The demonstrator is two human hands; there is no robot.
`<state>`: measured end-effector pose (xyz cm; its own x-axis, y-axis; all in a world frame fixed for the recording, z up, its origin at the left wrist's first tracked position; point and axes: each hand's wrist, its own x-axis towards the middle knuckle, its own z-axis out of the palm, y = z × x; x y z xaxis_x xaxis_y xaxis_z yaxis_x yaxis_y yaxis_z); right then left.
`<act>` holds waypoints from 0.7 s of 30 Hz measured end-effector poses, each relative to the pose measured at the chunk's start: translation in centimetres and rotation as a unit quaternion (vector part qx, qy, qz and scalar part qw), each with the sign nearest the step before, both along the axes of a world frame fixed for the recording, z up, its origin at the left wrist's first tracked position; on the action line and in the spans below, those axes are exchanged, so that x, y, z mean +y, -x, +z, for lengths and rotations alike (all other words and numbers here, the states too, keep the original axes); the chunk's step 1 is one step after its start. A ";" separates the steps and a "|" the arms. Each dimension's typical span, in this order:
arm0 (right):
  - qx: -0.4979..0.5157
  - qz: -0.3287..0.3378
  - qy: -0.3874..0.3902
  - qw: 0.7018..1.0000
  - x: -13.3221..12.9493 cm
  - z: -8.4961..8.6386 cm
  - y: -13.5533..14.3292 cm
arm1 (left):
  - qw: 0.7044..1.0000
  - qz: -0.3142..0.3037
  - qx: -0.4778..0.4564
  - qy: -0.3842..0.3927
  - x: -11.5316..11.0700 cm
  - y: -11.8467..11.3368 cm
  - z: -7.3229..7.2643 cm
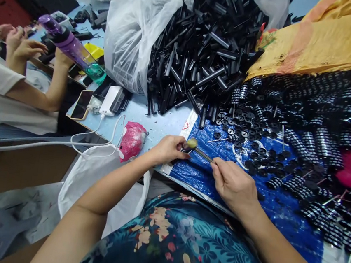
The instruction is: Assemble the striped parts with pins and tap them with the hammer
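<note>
My right hand (234, 186) is closed round a thin metal rod with a yellowish rounded head (192, 143); the rod slants up to the left. Close against that head, my left hand (170, 149) is pinched on a small dark, shiny piece, mostly hidden by the fingers. Both hands are over the table's front edge, by a blue plastic sheet (196, 170). Small black discs (245, 134) lie scattered to the right, some with thin metal pins among them. Beyond the hands rises a heap of black tubes (184, 66).
Black-and-white patterned cylinders (323, 145) are piled at right, beneath a yellow sack (320, 42). A pink bundle (133, 140), a white power bank (112, 100) with cables and a phone (82, 104) lie at left. Another person's arm (39, 89) reaches in beside a purple bottle (68, 44).
</note>
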<state>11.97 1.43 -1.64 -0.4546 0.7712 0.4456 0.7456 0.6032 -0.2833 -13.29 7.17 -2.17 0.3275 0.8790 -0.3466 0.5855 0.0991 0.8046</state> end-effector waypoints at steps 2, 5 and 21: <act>0.079 0.049 -0.020 0.995 -0.4 0.3 0.4 | 1.000 -0.009 0.004 0.007 0.4 0.2 0.0; 0.092 0.118 -0.021 0.989 -1.2 0.3 1.4 | 0.999 -0.022 0.007 0.029 1.0 0.0 -0.1; 0.014 0.008 0.071 0.997 -1.6 -1.7 -3.1 | 0.967 -0.204 0.130 0.078 -1.2 7.8 8.5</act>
